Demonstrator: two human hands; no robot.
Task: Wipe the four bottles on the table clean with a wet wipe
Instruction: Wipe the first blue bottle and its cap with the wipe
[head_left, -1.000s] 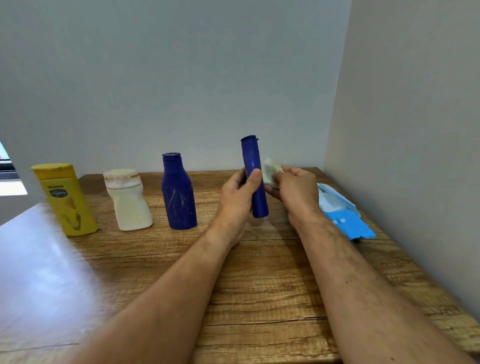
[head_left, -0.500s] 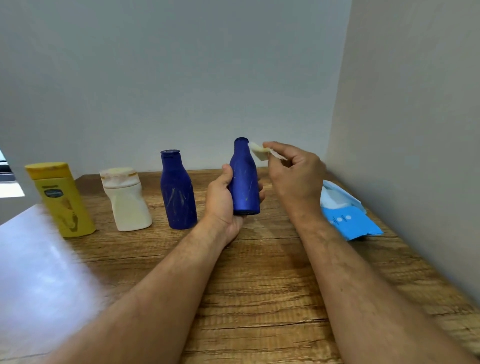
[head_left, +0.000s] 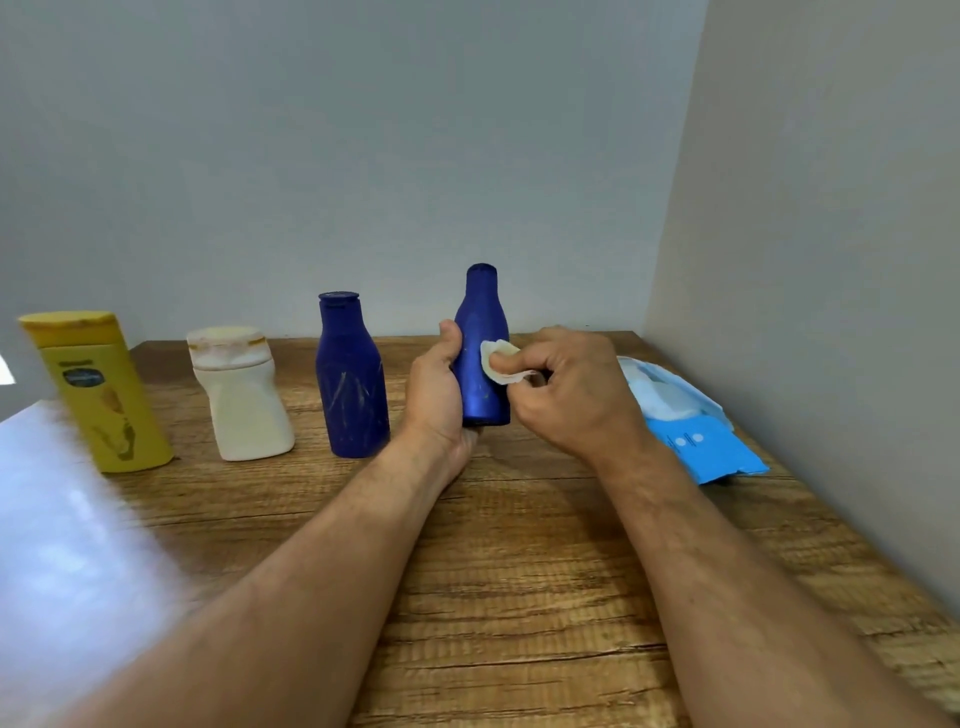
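Frame centre: left hand (head_left: 435, 392) grips blue bottle (head_left: 482, 353) upright; right hand (head_left: 569, 387) pinches wet wipe (head_left: 497, 361) against its side.

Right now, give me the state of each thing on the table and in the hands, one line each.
Held blue bottle: upright, gripped, being wiped.
Wipe: pinched, pressed on that bottle.
Left hand: closed round the bottle.
Right hand: pinching the wipe.
Other blue bottle: standing, cap shut, smeared.
White bottle: standing, cap shut, stained.
Yellow bottle: standing, cap shut, stained.
Wipe pack: lying flat, flap open.
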